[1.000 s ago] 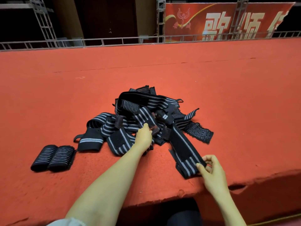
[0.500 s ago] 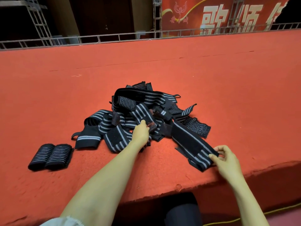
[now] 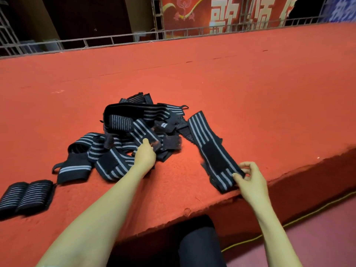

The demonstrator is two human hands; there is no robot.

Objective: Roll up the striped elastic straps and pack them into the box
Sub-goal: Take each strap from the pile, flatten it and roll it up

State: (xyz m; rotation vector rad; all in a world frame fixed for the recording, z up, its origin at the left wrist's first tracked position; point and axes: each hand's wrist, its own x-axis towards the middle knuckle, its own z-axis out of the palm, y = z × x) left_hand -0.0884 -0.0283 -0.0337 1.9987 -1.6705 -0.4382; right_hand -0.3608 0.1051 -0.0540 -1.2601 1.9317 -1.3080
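Lower left, two rolled straps point(image 3: 25, 197) sit side by side on the red stage point(image 3: 250, 83). Centre, my left hand point(image 3: 145, 156) curls its fingers into the tangled pile point(image 3: 133, 120), gripping it. Lower right, my right hand point(image 3: 250, 180) pinches the near end of a flat strap point(image 3: 210, 149) in its fingers.

Both bare forearms were extended forward. Left hand point(image 3: 145, 155), fingers curled, gripped the pile point(image 3: 134, 120). Right hand point(image 3: 250, 179) pinched a strap's point(image 3: 213, 155) near end between thumb and fingers.
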